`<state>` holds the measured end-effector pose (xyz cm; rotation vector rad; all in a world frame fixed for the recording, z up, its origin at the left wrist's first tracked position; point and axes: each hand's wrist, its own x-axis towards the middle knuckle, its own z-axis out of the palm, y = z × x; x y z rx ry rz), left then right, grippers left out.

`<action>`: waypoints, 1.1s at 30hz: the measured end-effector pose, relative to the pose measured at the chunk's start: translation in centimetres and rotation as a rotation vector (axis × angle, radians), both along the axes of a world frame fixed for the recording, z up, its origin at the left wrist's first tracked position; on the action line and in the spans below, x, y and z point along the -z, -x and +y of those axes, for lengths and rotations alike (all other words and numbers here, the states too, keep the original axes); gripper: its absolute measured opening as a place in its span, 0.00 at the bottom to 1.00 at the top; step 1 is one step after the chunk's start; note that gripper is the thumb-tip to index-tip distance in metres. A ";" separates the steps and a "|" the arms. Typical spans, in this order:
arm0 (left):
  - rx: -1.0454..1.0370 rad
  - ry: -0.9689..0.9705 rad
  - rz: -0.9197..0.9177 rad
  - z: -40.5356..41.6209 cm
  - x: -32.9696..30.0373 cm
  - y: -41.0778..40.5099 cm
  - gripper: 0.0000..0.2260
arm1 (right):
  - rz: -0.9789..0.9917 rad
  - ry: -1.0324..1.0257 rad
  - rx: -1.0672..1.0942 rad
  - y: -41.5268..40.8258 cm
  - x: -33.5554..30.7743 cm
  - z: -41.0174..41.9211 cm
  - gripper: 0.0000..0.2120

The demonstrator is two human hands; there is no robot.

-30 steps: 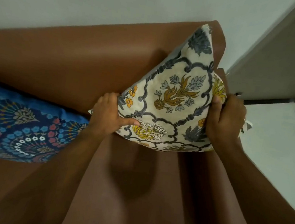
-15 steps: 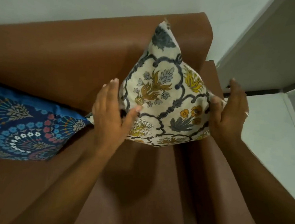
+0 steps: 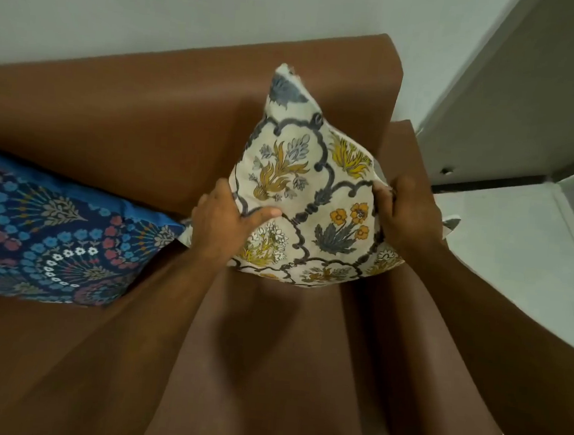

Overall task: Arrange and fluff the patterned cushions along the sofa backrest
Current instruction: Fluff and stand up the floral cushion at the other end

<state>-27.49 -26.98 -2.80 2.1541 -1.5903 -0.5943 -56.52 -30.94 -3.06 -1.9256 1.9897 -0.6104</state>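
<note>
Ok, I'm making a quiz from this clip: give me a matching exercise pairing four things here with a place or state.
Things:
1. cream floral cushion
2. blue patterned cushion
3. left hand
4. right hand

Places or states:
A. lying at the left of the sofa
B. grips the cushion's right edge
C. stood on a corner, squeezed between both hands
D. thumb across the cushion's front

Pairs: 1-C, 2-A, 3-D, 4-B

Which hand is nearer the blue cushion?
Left. The left hand grips the cream floral cushion's edge beside the blue cushion; the right hand grips the far edge.
</note>
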 end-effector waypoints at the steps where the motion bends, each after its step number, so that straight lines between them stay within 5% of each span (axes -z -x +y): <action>1: 0.008 0.056 0.008 -0.6 -0.3 0.0 0.48 | -0.010 0.017 0.028 -0.2 -0.2 0.1 0.21; 7: 0.207 0.269 -0.120 -4.5 -0.9 2.3 0.37 | -0.065 0.046 0.331 2.2 1.6 3.7 0.18; 13: 0.179 0.285 -0.153 -4.8 1.2 2.9 0.42 | 0.036 -0.071 0.305 2.8 1.0 2.2 0.21; 19: 0.175 0.272 -0.112 -4.6 2.0 3.6 0.41 | -0.008 0.022 0.388 4.3 1.8 3.2 0.22; 23: 0.014 0.321 -0.041 -2.6 1.9 4.3 0.45 | -0.096 0.235 0.268 3.0 0.3 3.6 0.25; 25: 0.098 0.334 -0.093 -0.5 2.0 4.8 0.49 | -0.093 0.336 0.065 0.5 -0.9 4.1 0.29; 28: 0.402 0.169 -0.312 0.9 3.1 4.3 0.60 | 0.100 0.219 -0.147 -0.6 0.7 3.8 0.41; 30: 0.341 -0.049 -0.289 0.0 2.9 2.8 0.69 | 0.058 -0.011 -0.058 0.6 1.0 3.2 0.50; 33: 0.216 -0.289 -0.178 -2.1 1.9 1.2 0.72 | 0.086 -0.094 -0.019 1.1 0.3 2.1 0.46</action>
